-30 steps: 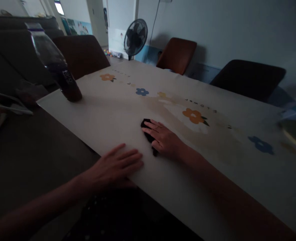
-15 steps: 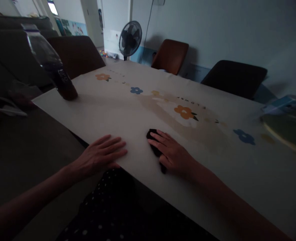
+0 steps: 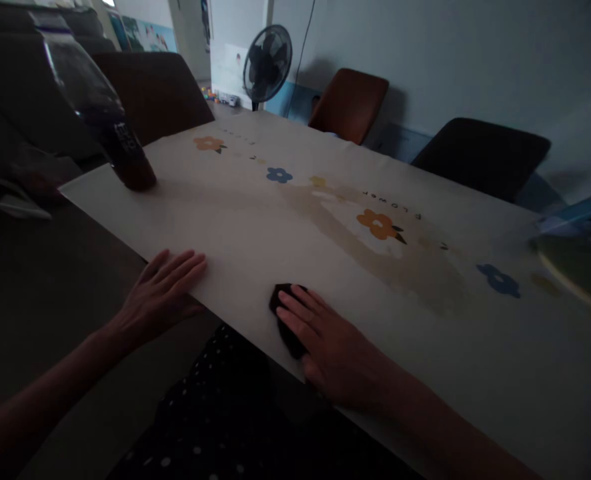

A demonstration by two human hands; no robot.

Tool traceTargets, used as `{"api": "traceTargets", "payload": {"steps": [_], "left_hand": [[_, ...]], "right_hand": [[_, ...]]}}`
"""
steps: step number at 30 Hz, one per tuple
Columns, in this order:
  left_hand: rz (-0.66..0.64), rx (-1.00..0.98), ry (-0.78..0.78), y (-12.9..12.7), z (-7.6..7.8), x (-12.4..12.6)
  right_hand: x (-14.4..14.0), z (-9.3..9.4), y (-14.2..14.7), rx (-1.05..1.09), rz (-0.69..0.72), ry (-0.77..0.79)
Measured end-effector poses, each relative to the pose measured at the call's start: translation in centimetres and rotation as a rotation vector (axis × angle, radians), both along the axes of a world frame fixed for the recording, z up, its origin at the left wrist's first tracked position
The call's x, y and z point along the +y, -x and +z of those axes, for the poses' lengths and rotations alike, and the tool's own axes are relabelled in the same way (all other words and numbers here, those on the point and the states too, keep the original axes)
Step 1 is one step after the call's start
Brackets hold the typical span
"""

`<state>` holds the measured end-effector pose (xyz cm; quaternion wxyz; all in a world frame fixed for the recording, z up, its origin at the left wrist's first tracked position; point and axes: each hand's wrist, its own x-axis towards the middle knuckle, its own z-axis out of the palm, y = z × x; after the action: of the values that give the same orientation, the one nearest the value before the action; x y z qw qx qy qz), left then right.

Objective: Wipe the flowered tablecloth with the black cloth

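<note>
Under my right hand point(image 3: 333, 343) is a small black cloth point(image 3: 286, 327), pressed flat against the white tablecloth point(image 3: 235, 233) near its front edge. The fingers lie over the cloth and hide part of it. My left hand point(image 3: 163, 287) rests at the table edge to the left, fingers stretched out and holding nothing. A brownish patch of spilled liquid point(image 3: 370, 257) spreads beyond my right hand, around an orange printed flower.
A tall, partly filled bottle point(image 3: 125, 150) stands at the table's left corner. On the right are a round green item point(image 3: 580, 267) and a blue box point(image 3: 583, 213). Chairs point(image 3: 350, 103) line the far side; a fan point(image 3: 267, 63) stands behind.
My right hand has drawn the black cloth toward me and slightly left, to the table's front edge. My left hand has slid left along the edge. The view has shifted a little.
</note>
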<state>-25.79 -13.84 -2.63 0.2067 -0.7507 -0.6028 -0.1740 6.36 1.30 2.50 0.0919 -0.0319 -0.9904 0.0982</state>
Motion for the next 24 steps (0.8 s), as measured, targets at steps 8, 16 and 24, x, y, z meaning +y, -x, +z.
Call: {"api": "traceTargets", "payload": {"steps": [8, 16, 24], "left_hand": [[0.038, -0.125, -0.048, 3.5, -0.2, 0.7], [0.241, -0.233, -0.475, 6.6, -2.6, 3.1], [0.193, -0.274, -0.574, 6.6, -3.3, 3.6]], "right_hand": [[-1.4, 0.3, 13.9, 0.008, 0.025, -0.084], [0.2, 0.5, 21.9, 0.006, -0.075, -0.063], [-0.3, 0.0, 7.5, 0.04, 0.094, -0.025]]}}
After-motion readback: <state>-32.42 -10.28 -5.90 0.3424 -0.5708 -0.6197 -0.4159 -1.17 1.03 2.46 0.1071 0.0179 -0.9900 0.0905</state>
